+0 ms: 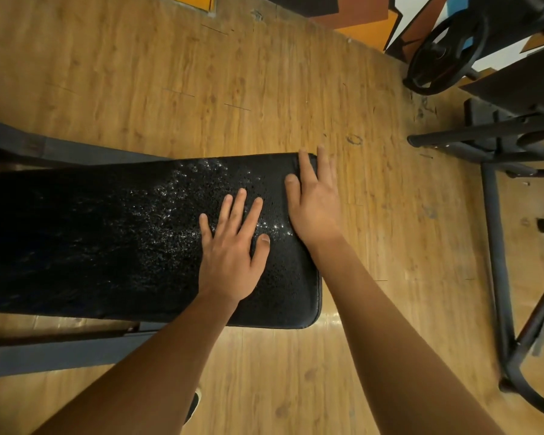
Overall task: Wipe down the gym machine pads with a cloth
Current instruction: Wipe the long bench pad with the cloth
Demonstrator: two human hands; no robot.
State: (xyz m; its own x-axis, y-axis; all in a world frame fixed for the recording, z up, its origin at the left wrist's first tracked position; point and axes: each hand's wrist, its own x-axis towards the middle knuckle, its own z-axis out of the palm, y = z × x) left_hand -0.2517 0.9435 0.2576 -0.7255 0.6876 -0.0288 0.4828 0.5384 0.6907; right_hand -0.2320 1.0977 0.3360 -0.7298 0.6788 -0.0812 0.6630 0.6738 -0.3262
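Note:
A black bench pad runs from the left edge to the middle of the view, its right half speckled with shiny droplets. My left hand lies flat on the pad near its right end, fingers straight and spread. My right hand rests on the pad's right end, fingers straight and reaching over the far corner, thumb on the top surface. No cloth is in view.
Dark metal frame bars of the bench show under the pad on the left. A black machine frame stands on the right, with a black weight plate leaning at the top right. Wood-pattern floor surrounds the bench.

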